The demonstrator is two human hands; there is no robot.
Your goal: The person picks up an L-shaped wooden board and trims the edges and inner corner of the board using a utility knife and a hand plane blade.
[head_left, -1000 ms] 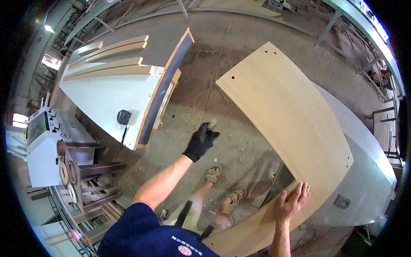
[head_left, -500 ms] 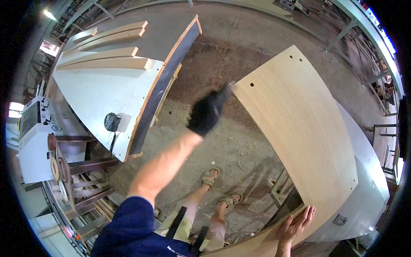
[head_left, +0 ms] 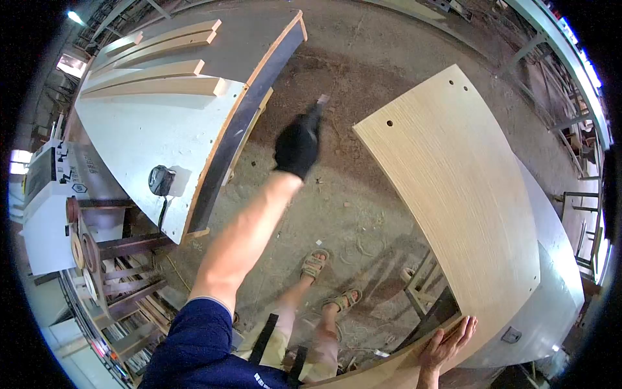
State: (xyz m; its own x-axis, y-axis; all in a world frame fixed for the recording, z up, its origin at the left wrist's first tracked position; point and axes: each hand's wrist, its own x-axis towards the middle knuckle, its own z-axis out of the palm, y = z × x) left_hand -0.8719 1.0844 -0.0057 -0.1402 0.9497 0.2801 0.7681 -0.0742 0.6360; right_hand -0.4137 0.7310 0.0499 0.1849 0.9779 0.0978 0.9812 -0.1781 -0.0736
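My left hand (head_left: 298, 146), in a black glove, is stretched forward over the floor and closed around a slim tool. The tool's pale, flat tip (head_left: 323, 99) pokes out beyond the fingers; motion blur hides its exact kind. A gap separates it from the near corner of a wood-grain panel (head_left: 453, 175), which has dark round holes near its far end and a cutout toward my body. My bare right hand (head_left: 447, 343) lies flat on the panel beside that cutout, fingers spread.
Under the panel is a grey sheet-topped table (head_left: 554, 311). To the left, a white board (head_left: 149, 129) carries several wooden strips (head_left: 162, 84) and a black tape measure (head_left: 161, 180). A white machine (head_left: 48, 201) stands beyond it. Small scraps litter the concrete floor (head_left: 363, 214).
My left hand has swung left with the tool, away from the panel's corner, where the tip was at the edge before. My right hand stays in place on the panel.
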